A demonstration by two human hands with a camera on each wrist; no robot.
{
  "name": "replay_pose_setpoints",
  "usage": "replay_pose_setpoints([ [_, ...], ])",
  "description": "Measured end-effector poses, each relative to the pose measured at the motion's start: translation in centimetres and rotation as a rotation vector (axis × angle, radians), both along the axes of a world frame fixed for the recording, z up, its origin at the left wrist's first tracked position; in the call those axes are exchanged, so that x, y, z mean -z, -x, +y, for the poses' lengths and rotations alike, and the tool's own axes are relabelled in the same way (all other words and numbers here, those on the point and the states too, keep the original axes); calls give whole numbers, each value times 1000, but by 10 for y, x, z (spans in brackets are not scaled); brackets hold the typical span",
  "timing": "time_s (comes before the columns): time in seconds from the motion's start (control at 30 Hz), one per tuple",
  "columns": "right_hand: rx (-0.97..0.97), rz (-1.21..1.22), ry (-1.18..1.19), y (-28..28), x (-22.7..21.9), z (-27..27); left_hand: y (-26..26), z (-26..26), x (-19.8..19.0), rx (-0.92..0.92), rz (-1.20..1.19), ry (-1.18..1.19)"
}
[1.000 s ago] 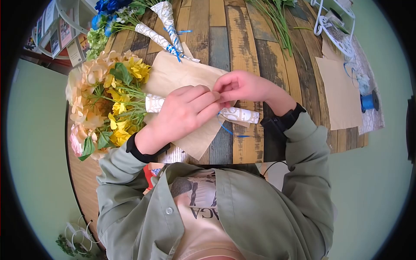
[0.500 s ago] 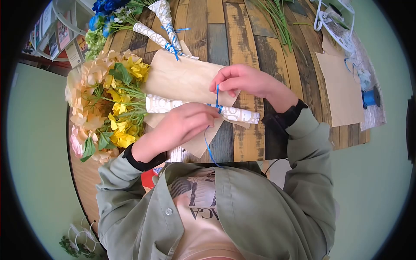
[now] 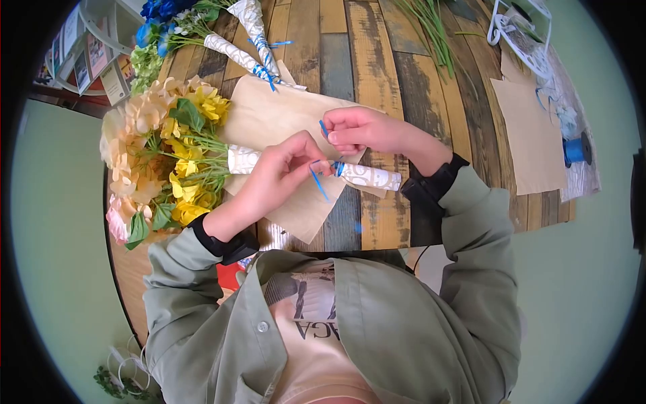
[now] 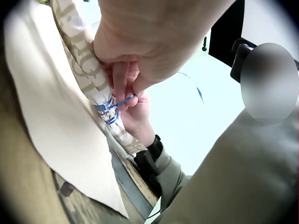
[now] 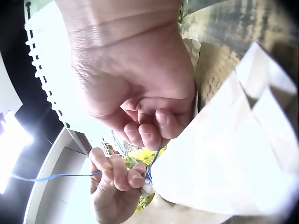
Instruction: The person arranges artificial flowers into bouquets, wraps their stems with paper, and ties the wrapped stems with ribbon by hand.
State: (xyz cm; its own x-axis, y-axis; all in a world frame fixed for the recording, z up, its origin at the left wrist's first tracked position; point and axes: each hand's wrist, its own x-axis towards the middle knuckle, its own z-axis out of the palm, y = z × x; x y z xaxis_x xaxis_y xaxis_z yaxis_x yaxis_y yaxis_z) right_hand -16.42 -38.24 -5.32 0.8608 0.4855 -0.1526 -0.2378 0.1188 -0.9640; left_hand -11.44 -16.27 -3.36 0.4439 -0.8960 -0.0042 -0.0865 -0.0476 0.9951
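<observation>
A bouquet of peach and yellow flowers (image 3: 180,151) lies on its side, its stems wrapped in white patterned paper (image 3: 369,178). Blue ribbon (image 4: 108,112) circles the wrap in several turns. My left hand (image 3: 281,172) is over the wrap, pinching one ribbon strand between thumb and fingertips; its loose end hangs toward me. Just beyond the wrap, my right hand (image 3: 358,130) pinches the other strand, with a blue tip poking out past the fingers. In the right wrist view, the right hand's curled fingers (image 5: 147,136) sit close to the ribbon turns.
Brown kraft paper (image 3: 276,111) lies under the bouquet. Two wrapped bunches with blue flowers (image 3: 161,13) lie at the back left. Green stems (image 3: 431,37) are at the back. On the right are another kraft sheet (image 3: 528,135), a blue ribbon spool (image 3: 577,152) and a white metal stand (image 3: 521,40).
My hands were together over the wrap, then parted, each with a ribbon strand. Now my left hand has lifted and turned, and the right has come slightly left. The bouquet has stayed in place.
</observation>
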Motion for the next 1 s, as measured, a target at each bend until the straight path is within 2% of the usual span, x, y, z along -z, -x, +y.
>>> replay_pose_setpoints([
  [0.07, -21, -27, 85, 1, -6, -6, -6, -6, -3, 11, 79, -20],
  [0.13, -143, -13, -20, 4, -15, -13, -14, -10, -5, 5, 156, -37],
  [0.2, -186, -35, -67, 9, -25, -7, -18, -13, -3, 28, 118, -242],
  [0.3, -119, -84, -86, 11, -28, -1, -24, -17, -2, 120, 156, -279],
  [0.5, 109, -362, 95, 10, -17, 10, -29, -16, -5, 172, 168, -247],
  [0.57, 231, -618, 433, 9, -26, 10, -25, -16, -7, 178, 166, -249],
  [0.7, 274, -532, 463, 12, -28, 11, -21, -16, 0, 160, 202, -216],
  [0.77, 118, -381, 568, 14, -24, 10, -19, -14, 1, 148, 181, -220],
  [0.8, 119, -381, 570, 16, -27, 8, -18, -14, 2, 138, 158, -223],
  [0.87, -148, -243, 670, 18, -43, 5, -17, -14, 1, 125, 160, -199],
  [1.0, -138, -203, 731, 21, -56, 5, -15, -15, -3, 98, 135, -213],
])
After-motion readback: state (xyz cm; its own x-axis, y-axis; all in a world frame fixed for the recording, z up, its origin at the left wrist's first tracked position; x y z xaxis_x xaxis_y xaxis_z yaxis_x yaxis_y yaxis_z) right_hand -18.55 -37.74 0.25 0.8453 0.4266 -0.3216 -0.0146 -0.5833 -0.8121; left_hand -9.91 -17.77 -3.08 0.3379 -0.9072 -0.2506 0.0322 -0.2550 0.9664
